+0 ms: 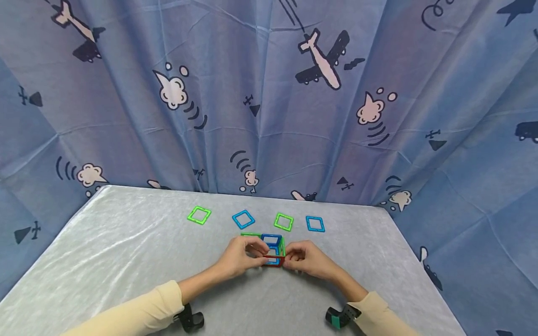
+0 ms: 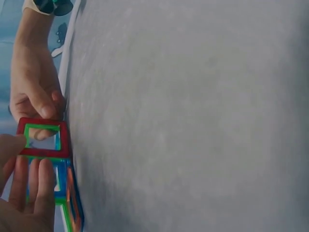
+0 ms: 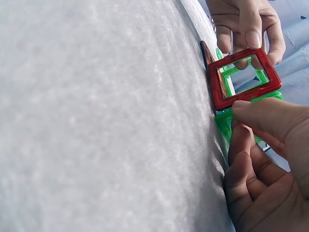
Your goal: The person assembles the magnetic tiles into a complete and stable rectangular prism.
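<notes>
Between the two hands, on the near face of a small joined structure [image 1: 272, 246] standing on the bench [image 1: 147, 252], an upright red frame [image 3: 256, 91] is held by its opposite sides. From the left hand [image 1: 239, 256] the red frame is found at 3 o'clock, and from the right hand [image 1: 311, 259] at 9 o'clock; both touch it, so neither can be called nearer. Its edge is pinched at the left hand's thumb, the fingers being bent over behind; its other side is clamped by the right hand, with the thumb against the red bar and the fingers curled. No long axis is shown by the red frame, which is roughly square, whereas the structure is seen to run from 9 to 3 o'clock, partly hidden by the left hand. Beyond, loose pieces are laid in a row: a far green frame [image 1: 206, 218] at 10, a tilted blue frame [image 1: 237, 222] at 11, a nearer green frame [image 1: 282, 228] just past 12, and an end blue frame [image 1: 316, 230] between 1 and 2.
</notes>
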Action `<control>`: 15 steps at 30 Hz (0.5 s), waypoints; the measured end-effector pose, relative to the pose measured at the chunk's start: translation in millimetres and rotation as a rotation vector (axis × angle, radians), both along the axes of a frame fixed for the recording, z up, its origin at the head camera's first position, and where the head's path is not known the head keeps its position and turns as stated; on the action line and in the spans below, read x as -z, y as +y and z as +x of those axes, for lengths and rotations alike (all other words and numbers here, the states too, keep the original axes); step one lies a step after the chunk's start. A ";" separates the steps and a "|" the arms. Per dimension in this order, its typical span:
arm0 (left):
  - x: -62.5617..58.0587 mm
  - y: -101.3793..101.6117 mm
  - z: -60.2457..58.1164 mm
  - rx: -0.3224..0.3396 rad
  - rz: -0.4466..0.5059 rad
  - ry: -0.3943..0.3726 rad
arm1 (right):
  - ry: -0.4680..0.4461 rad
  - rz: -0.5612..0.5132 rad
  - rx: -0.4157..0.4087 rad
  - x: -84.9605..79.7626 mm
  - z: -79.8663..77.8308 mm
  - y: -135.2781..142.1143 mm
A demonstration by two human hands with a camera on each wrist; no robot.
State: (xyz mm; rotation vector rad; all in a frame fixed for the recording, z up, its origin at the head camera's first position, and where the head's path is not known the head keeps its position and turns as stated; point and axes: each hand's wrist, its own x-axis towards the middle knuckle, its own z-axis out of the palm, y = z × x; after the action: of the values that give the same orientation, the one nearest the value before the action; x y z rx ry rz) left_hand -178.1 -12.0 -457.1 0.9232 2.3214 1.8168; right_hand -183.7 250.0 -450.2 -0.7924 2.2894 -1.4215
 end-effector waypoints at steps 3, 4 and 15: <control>-1.3 -6.4 -0.1 0.012 0.003 -0.020 | -0.010 0.005 0.004 -0.1 -0.4 -0.2; -2.2 -9.5 -0.4 0.014 0.005 -0.031 | -0.012 0.005 0.005 -0.1 -0.5 -0.3; -15.4 -65.3 -16.5 -0.022 -0.021 -0.009 | -0.022 0.014 0.012 -0.6 -0.8 -0.6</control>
State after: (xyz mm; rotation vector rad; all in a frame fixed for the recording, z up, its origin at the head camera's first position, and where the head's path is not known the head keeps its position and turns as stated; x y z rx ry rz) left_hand -194.7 -77.3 -441.8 0.8883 2.3501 1.7978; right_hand -184.5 249.4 -449.7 -0.7561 2.2887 -1.4104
